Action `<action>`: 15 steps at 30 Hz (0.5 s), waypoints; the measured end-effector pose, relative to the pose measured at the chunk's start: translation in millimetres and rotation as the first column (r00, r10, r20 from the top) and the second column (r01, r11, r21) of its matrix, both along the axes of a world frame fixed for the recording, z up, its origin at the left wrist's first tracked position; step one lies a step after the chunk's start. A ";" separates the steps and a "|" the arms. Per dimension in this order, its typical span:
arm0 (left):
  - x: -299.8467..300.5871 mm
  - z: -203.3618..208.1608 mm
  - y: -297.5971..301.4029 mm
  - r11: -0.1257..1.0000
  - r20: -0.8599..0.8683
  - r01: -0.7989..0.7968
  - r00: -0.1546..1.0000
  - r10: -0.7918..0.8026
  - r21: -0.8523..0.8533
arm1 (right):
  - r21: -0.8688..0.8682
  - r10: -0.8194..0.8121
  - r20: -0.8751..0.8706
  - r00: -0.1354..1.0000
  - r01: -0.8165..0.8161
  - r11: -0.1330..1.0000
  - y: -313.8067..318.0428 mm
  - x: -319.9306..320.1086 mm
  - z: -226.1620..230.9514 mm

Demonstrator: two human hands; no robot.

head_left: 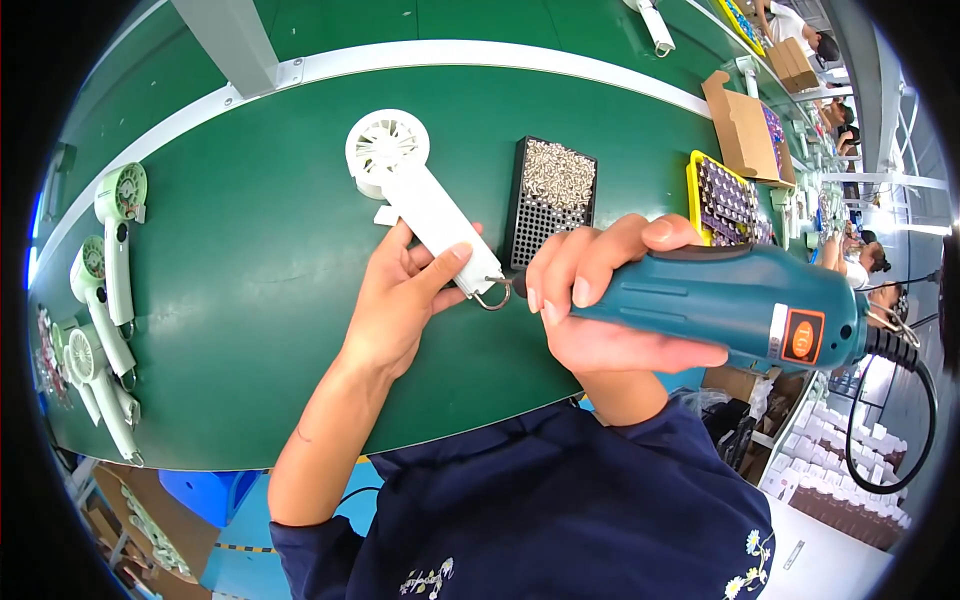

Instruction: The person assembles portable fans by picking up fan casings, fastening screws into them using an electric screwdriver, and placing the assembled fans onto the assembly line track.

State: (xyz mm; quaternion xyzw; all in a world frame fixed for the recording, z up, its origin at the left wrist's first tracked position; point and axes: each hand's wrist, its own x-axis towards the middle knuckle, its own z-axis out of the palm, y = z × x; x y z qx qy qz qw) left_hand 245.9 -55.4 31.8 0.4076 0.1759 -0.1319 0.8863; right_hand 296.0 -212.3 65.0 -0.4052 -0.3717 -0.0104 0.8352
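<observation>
My left hand (405, 295) is closed round the handle of a white handheld fan (432, 215), whose round head points away from me. A metal loop (494, 297) hangs at the handle's near end. In my right hand (610, 290) is a teal electric screwdriver (720, 305), held level with its tip pointing left. That tip meets the end of the fan's handle, close to the loop; whether it sits on a screw is too small to tell. Just beyond my right hand lies a black screw tray (527, 225), with loose silvery screws heaped over its far part.
Several pale green and white fans (118, 270) lie along the table's left side. At the right stand a yellow-rimmed tray (693, 190) of dark parts and an open cardboard box (735, 125). A black cable (930, 400) trails from the screwdriver. Other people work at far right.
</observation>
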 end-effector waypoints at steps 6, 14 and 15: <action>0.7 -2.2 -2.3 1.000 0.007 -0.014 1.000 0.015 -0.020 | -0.052 -0.016 0.018 1.000 0.017 0.999 9.3 -0.2 -2.6; -0.6 -0.9 -3.8 1.000 -0.061 -0.008 0.998 0.007 -0.013 | -0.026 -0.038 0.088 0.995 0.040 0.999 18.5 -8.7 -14.4; -0.2 -3.8 -2.2 0.999 -0.063 -0.027 0.998 0.024 -0.032 | -0.001 -0.040 0.101 0.994 0.041 0.999 21.0 -8.9 -17.5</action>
